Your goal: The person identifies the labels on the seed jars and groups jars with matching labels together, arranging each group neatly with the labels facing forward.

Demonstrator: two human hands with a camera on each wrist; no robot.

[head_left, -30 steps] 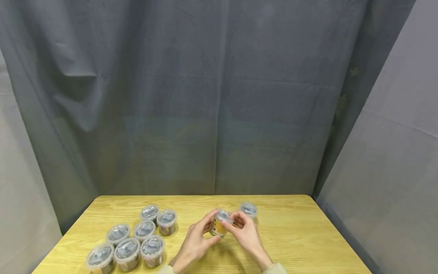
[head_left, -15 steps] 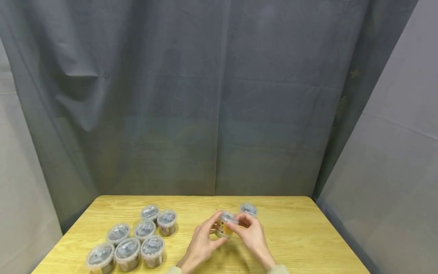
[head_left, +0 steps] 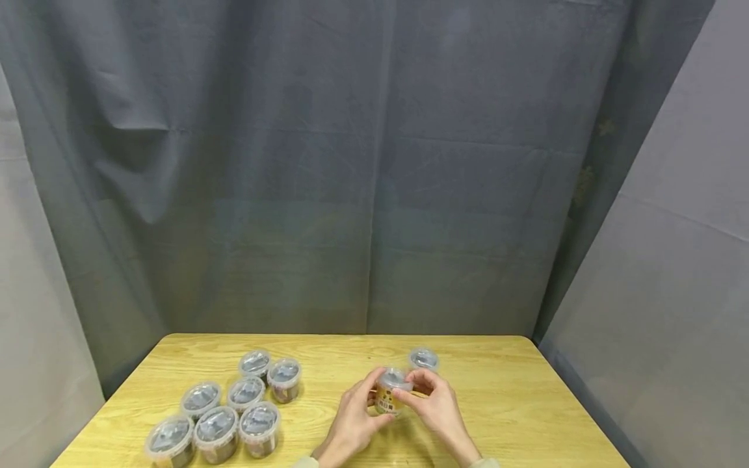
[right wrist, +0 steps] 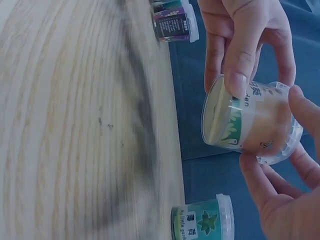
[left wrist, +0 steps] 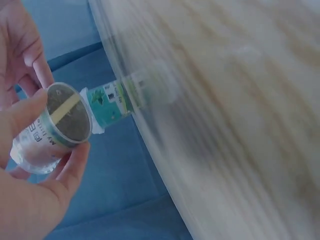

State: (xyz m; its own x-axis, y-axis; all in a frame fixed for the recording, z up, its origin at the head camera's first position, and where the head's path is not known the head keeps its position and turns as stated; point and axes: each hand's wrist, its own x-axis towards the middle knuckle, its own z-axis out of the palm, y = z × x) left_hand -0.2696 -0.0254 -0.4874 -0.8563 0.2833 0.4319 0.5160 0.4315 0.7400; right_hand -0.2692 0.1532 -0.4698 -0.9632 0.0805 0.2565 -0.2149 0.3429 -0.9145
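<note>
Between both hands, above the table, is a small clear lidded plastic cup (head_left: 389, 398) with a yellow label. Thumb and fingers of my left hand (head_left: 351, 416) grip its left side and lower part. My right hand (head_left: 437, 404) pinches it near the lid's rim on the right. The right wrist view shows the cup (right wrist: 265, 120) lying across the frame, with dark brown contents and "garden" lettering on its label. Through its base (left wrist: 70, 112) a pale strip shows against grey-brown contents. Another lidded cup (head_left: 424, 359) stands just behind the right hand.
On the left of the wooden table (head_left: 515, 403) stand several similar lidded cups (head_left: 217, 426) in a loose group. A green-labelled cup (right wrist: 202, 220) and a purple-labelled one (right wrist: 172, 24) appear in the right wrist view. A grey curtain (head_left: 292, 195) hangs behind the table.
Both hands have shifted slightly right and nearer to the person with the cup. The cup has turned, so its label lettering faces the head camera more.
</note>
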